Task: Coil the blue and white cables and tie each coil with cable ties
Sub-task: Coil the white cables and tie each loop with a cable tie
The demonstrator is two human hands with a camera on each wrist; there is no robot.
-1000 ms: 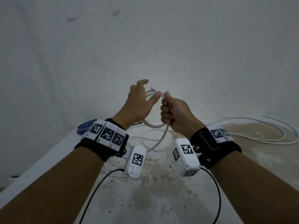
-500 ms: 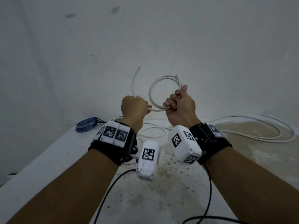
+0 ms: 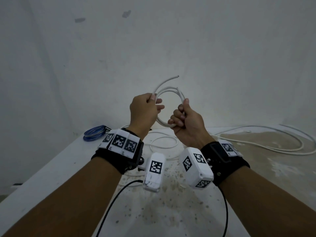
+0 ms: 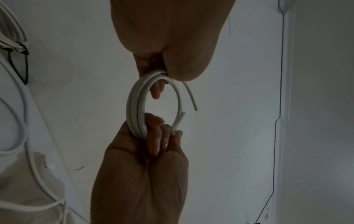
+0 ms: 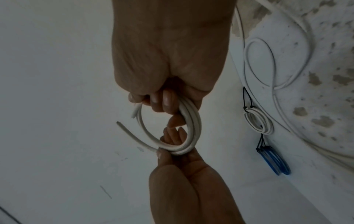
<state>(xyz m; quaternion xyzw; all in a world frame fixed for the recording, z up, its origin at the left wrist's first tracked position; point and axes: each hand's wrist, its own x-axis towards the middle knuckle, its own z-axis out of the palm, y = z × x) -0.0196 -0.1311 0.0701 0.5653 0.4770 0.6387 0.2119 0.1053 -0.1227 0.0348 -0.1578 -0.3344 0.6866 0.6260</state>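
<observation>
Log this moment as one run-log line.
left hand: grips white coil | right hand: grips coil | tie: not on | blue coil: tied

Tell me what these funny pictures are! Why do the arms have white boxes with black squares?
Those boxes are small cameras strapped to a person's wrists. One picture comes from a camera on the head, looking down; the other two look along each hand. The left hand and the right hand both grip a white cable coil, held up in the air, with one loose end sticking out. On the table lie a blue coil and a small white coil, both already tied with black cable ties, plus long loose white cable.
</observation>
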